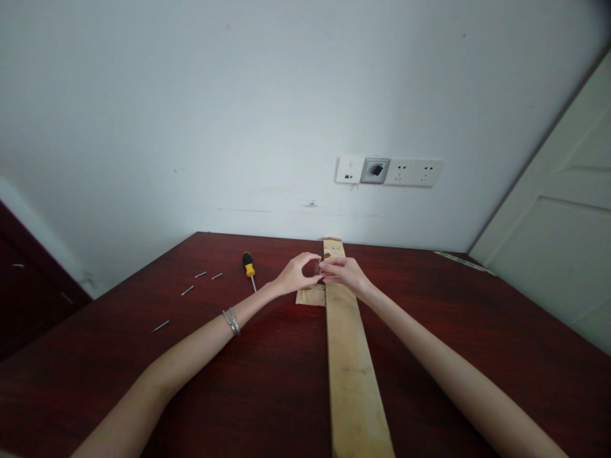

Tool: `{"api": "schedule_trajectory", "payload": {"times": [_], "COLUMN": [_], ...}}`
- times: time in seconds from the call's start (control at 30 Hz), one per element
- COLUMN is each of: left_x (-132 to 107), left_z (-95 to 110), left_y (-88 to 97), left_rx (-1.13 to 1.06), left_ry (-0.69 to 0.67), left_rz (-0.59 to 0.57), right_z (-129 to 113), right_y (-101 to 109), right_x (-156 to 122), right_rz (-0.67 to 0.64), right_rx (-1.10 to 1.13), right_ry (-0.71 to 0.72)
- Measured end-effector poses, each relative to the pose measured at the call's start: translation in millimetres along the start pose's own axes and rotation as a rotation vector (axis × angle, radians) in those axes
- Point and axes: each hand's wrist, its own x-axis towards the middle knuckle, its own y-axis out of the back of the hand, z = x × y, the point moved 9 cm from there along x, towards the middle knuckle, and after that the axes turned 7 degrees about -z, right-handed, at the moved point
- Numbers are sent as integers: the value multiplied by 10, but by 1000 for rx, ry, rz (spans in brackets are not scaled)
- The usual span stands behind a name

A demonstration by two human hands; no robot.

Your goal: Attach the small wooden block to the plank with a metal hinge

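A long pale wooden plank [351, 362] lies lengthwise on the dark red table [477, 337], running from the near edge to the wall. A short wooden piece [309, 296] juts out from its left side. My left hand [296, 275] and my right hand [344, 272] meet above the plank near its far end. Both pinch a small dark item I cannot make out between their fingertips. A silver bracelet [231, 321] is on my left wrist.
A yellow-and-black screwdriver [249, 267] lies left of the hands. Several loose screws or nails [187, 291] are scattered further left. Wall sockets [389, 171] sit above the table's far edge. A white door [558, 235] stands at right.
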Motion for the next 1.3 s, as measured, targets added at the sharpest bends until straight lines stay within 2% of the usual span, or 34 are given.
{"api": "schedule_trajectory", "payload": {"times": [0.2, 0.33, 0.43, 0.6, 0.7, 0.83, 0.97, 1.13, 1.3], "left_x": [3, 5, 3, -16, -24, -27, -20, -3, -9], "left_z": [53, 74, -23, -296, -350, -329, -272, -107, -20], "left_y": [-85, -116, -111, -98, -93, -149, -123, -14, -7], "left_rx": [124, 103, 45, -164, -196, -239, -234, -79, 48], "left_ry": [-20, -41, 6, 139, 157, 142, 115, 12, -71], "left_rz": [-48, -80, -87, -82, -76, -110, -94, -71, -77], "right_z": [61, 122, 136, 141, 148, 141, 128, 121, 123], "right_y": [18, 40, 99, 163, 150, 111, 133, 148, 63], "right_x": [57, 80, 83, 95, 97, 93, 92, 89, 94], "right_rz": [10, 16, 39, 27, 12, -6, 15, 65, 48], "right_rx": [-25, 1, 51, 72, 82, 97, 60, -5, 3], "right_ry": [4, -12, -7, -19, -31, -30, -21, 3, 39]}}
